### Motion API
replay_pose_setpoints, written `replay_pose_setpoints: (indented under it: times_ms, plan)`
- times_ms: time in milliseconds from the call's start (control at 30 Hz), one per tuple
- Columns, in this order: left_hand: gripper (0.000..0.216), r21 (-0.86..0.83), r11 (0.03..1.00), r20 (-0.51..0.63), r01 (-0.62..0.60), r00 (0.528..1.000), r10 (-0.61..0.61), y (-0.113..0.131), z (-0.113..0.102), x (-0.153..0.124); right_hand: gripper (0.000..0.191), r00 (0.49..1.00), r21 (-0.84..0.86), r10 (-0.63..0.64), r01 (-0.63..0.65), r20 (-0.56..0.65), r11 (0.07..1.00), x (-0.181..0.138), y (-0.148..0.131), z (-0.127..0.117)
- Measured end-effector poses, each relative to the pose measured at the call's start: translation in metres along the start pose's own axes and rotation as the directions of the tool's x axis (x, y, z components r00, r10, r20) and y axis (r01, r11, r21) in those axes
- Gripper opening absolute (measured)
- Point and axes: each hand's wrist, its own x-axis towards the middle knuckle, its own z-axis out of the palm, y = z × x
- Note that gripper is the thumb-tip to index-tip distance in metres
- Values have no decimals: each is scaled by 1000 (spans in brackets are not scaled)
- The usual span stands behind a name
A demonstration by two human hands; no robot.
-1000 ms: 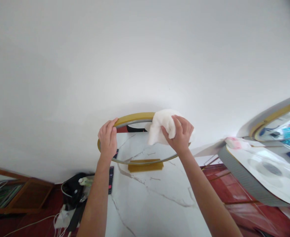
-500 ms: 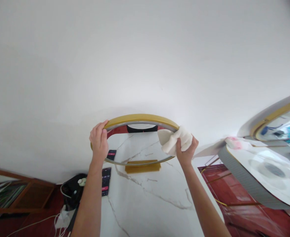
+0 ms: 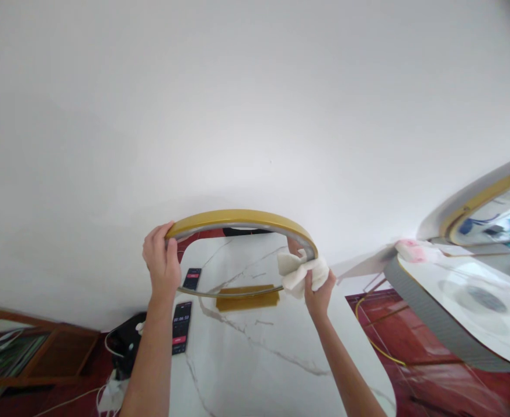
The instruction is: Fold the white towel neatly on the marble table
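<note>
A round mirror with a gold frame stands on a gold base at the far end of a white marble-look table. My left hand is closed on the frame's left edge. My right hand grips a crumpled white cloth and presses it against the mirror's lower right rim. The glass reflects the table top and a phone.
A black phone with a lit screen lies on the table left of the base. Below left are a black bag, white cables and a wooden frame. A second gold-rimmed mirror and a white round table stand to the right. White wall behind.
My right hand has slid the cloth from the top of the frame down along the right rim. The left hand kept its hold, and the view shifted a little.
</note>
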Motion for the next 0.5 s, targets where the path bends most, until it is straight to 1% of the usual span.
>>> replay_pose_setpoints:
  times_ms: [100,133,200,267,367,433,500]
  plan:
    - [46,54,996,-23,-66,997,67,29,7,-5,43,996,-50,-88,87,-14,995,7,-11,-9]
    - [46,70,992,-15,-108,994,109,41,12,-7,43,992,-63,-123,121,-21,991,10,-16,-11]
    - [47,95,968,45,-233,972,229,69,24,-13,44,982,-80,-187,184,-30,980,15,-25,-14]
    - [47,94,922,149,-376,921,361,97,38,-18,47,969,-88,-247,243,-32,966,21,-35,-14]
    - [49,35,841,305,-539,807,505,137,62,-22,52,935,-99,-352,347,-35,933,28,-45,-14]
    - [49,0,803,371,-596,746,554,156,77,-24,56,901,-122,-432,425,-34,897,32,-50,-14]
    - [49,-17,785,406,-619,713,571,168,89,-25,56,867,-158,-497,488,-21,858,34,-51,-14]
